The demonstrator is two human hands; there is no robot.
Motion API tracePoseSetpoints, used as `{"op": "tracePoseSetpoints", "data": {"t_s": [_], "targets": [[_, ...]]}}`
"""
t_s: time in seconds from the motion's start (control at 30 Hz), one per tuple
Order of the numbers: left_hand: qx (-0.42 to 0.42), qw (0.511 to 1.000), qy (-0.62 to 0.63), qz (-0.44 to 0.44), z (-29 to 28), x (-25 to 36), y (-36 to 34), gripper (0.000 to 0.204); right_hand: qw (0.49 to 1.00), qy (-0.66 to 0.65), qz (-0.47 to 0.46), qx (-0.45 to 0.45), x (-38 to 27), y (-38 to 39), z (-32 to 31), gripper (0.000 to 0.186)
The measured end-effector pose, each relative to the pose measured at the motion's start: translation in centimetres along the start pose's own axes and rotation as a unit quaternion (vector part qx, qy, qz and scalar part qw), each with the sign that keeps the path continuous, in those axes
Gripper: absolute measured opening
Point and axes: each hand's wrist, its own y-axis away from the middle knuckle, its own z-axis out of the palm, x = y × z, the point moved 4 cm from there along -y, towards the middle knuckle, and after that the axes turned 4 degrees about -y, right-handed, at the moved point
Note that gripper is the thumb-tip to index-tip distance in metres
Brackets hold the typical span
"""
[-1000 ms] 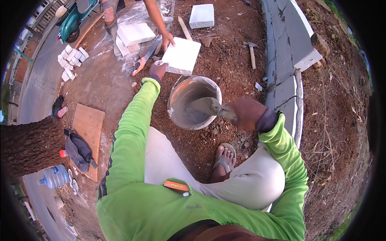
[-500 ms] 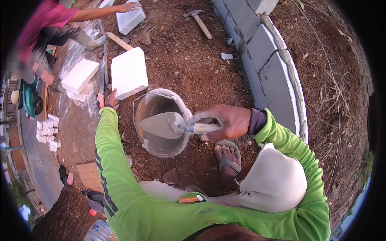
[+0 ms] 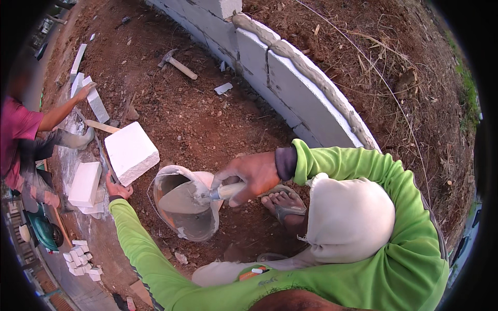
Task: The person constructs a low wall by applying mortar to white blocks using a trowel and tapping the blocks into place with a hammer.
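Note:
My right hand (image 3: 246,176) is closed around the handle of a trowel (image 3: 187,199), whose mortar-smeared blade rests over the mouth of a round bucket (image 3: 207,229) holding grey mortar. My left hand (image 3: 116,187) grips the lower left corner of a square white block (image 3: 131,150), beside a long thin tool, possibly the saw seen earlier, and left of the bucket. A stack of white blocks (image 3: 85,184) lies left of that hand. My bare foot in a sandal shows beside the trowel handle.
A co-worker (image 3: 18,129) at left reaches toward narrow white block pieces (image 3: 97,103). A hammer (image 3: 181,66) lies on the soil. A low block wall (image 3: 290,88) topped with mortar curves behind, with a string beyond it. Small blocks (image 3: 82,262) and a green wheeled object (image 3: 44,233) are lower left.
The view has swung right toward the wall. My right hand has raised the trowel blade from inside the bucket to across its mouth. The co-worker's arm has left the square block for narrower pieces.

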Motion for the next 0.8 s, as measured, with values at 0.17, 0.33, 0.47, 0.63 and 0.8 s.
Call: {"op": "tracePoseSetpoints", "data": {"t_s": [0.17, 0.33, 0.47, 0.63, 0.8], "targets": [[-0.055, 0.989, -0.087, 0.109, 9.6, 1.2, 1.6, 0.075, 0.994, 0.085, -0.056, 0.028, -0.1, -2.0, 1.0, 0.050], [-0.035, 0.971, -0.155, 0.181, 11.8, 0.0, 2.4, 0.071, 0.999, -0.036, -0.026, 0.003, 0.5, -1.3, 2.5, 0.047], [0.021, 0.943, -0.184, 0.276, 17.1, 0.4, 10.3, 0.072, 0.995, -0.017, -0.081, 0.047, 0.6, -0.6, 2.5, 0.050], [-0.105, 0.915, -0.046, 0.386, 22.1, -1.5, 19.7, 0.076, 0.995, -0.100, -0.016, -0.014, 0.0, 2.2, 2.1, 0.051], [-0.196, 0.851, 0.074, 0.482, 25.7, -6.2, 30.5, 0.088, 0.949, -0.265, -0.123, 0.115, 2.3, 9.7, 1.9, 0.046]]}}
